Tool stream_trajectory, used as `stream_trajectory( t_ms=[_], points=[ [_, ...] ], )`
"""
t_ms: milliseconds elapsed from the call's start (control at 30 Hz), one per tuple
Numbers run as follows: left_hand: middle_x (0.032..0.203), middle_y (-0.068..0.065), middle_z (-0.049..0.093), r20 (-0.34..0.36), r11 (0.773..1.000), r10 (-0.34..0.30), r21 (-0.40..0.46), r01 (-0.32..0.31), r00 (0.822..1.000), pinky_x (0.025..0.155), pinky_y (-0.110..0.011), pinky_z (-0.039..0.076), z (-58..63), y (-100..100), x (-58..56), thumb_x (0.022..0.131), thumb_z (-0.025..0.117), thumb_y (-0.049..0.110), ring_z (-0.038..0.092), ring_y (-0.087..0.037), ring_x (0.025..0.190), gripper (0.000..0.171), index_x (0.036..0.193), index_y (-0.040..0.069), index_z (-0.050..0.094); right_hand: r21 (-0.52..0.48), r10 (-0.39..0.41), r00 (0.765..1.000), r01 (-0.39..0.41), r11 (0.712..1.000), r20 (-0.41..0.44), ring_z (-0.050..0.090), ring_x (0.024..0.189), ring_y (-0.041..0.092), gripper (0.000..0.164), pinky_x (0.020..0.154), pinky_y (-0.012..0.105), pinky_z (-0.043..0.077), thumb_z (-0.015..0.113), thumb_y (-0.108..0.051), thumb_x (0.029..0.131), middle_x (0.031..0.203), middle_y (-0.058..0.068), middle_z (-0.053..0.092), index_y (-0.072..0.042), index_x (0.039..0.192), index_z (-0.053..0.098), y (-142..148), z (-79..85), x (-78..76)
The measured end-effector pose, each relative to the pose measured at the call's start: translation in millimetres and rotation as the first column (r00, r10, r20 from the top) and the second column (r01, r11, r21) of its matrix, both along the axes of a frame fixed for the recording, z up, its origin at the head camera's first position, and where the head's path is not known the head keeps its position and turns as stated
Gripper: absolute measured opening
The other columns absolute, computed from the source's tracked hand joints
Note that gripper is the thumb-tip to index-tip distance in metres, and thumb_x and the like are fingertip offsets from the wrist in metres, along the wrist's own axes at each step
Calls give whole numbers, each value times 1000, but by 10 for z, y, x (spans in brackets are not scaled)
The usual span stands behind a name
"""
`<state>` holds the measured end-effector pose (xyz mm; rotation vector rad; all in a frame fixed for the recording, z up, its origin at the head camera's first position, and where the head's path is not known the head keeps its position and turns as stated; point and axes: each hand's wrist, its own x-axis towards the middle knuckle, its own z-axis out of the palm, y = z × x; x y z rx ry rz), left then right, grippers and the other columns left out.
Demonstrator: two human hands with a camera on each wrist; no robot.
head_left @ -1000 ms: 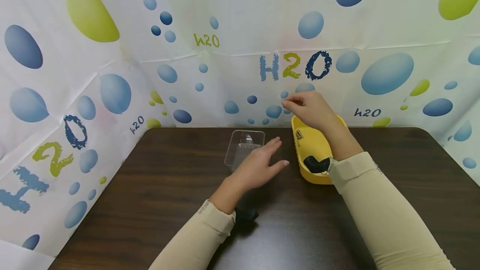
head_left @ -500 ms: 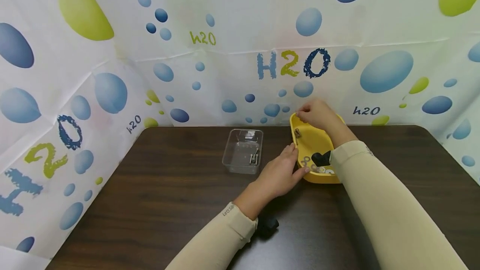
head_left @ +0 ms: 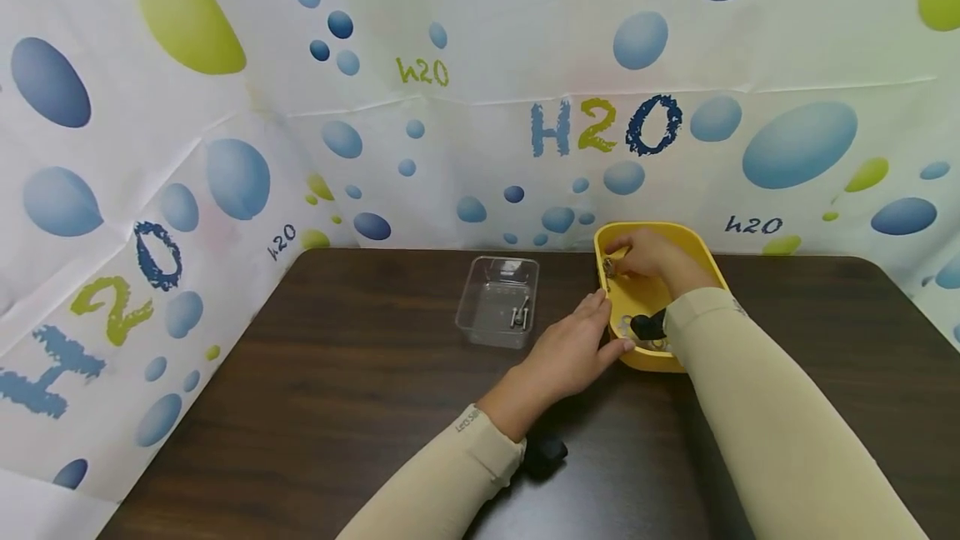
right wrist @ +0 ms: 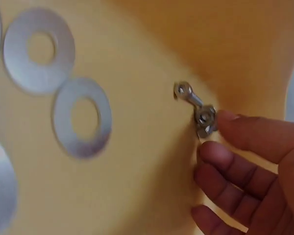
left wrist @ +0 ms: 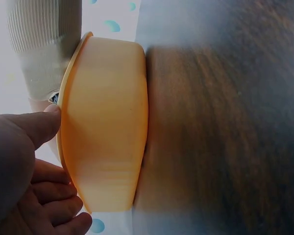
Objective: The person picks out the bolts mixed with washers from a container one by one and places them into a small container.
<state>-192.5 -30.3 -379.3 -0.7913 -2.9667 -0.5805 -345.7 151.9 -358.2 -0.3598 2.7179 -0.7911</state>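
My left hand (head_left: 562,352) rests against the near left rim of a yellow plastic tray (head_left: 619,361). In the left wrist view its thumb touches the rim and the fingertips lie lower along the same edge. My right hand (right wrist: 250,166) reaches inside the tray at the far left corner. Its thumb tip is right at a small cluster of metal fasteners (right wrist: 205,116), with the index fingertip just below and a gap between the two. Flat metal washers (right wrist: 83,117) lie on the tray floor, partly hidden by the right wrist in the head view.
Left of the yellow tray stands a clear plastic container (head_left: 487,323) with several small metal screws (head_left: 520,313) in it. Both stand on a dark wooden table (head_left: 360,357). A patterned white curtain (head_left: 465,40) hangs behind the table's back edge.
My left hand has moved right from beside the clear container onto the yellow tray's rim. My right hand has come down from above the tray's far edge to the fasteners inside.
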Motion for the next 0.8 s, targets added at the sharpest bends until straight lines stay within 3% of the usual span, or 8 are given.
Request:
stream_trajectory(
  t_ms=[133, 267, 467, 633, 800],
  points=[
    [163, -6, 24, 14, 1000, 2, -1, -2, 1000, 115, -35, 35, 11, 5, -1, 100, 49, 50, 26, -16, 148, 71, 154, 8, 31, 22, 19, 999, -20, 1000, 39, 61, 93, 28, 48, 91, 42, 54, 66, -8, 90, 118, 19, 63, -4, 137, 57, -5, -20, -3],
    [163, -5, 24, 23, 1000, 3, 3, -4, 1000, 115, -34, 35, 7, 7, -7, 99, 49, 51, 26, -15, 148, 72, 155, 9, 31, 26, 31, 999, -31, 999, 23, 62, 82, 24, 43, 80, 35, 56, 69, -2, 85, 102, 18, 65, 1, 127, 61, -3, -38, -22],
    [163, -6, 25, 8, 1000, 5, 2, -5, 1000, 115, -34, 35, 3, 1, -13, 99, 49, 52, 27, -15, 148, 73, 155, 9, 31, 53, 36, 999, -35, 998, -14, 57, 70, 20, 25, 65, 25, 50, 72, -1, 80, 79, 9, 58, 2, 103, 60, -16, -14, -29],
    [163, -6, 25, 9, 1000, 7, -7, -7, 1000, 115, -33, 35, 9, 1, -4, 99, 49, 52, 27, -15, 148, 72, 154, 8, 32, 66, 46, 999, -47, 997, 11, 57, 74, 24, 11, 65, 28, 50, 70, -5, 84, 80, 9, 59, -2, 91, 61, -10, 51, 2],
    [163, -6, 25, -1, 1000, -1, -14, 1, 1000, 115, -33, 35, 6, -5, 3, 100, 48, 52, 27, -15, 148, 72, 154, 7, 33, 27, 18, 995, -21, 999, 95, 59, 76, 26, 11, 69, 33, 56, 65, -6, 89, 87, 12, 59, -1, 97, 60, 4, 136, 49]
  ],
)
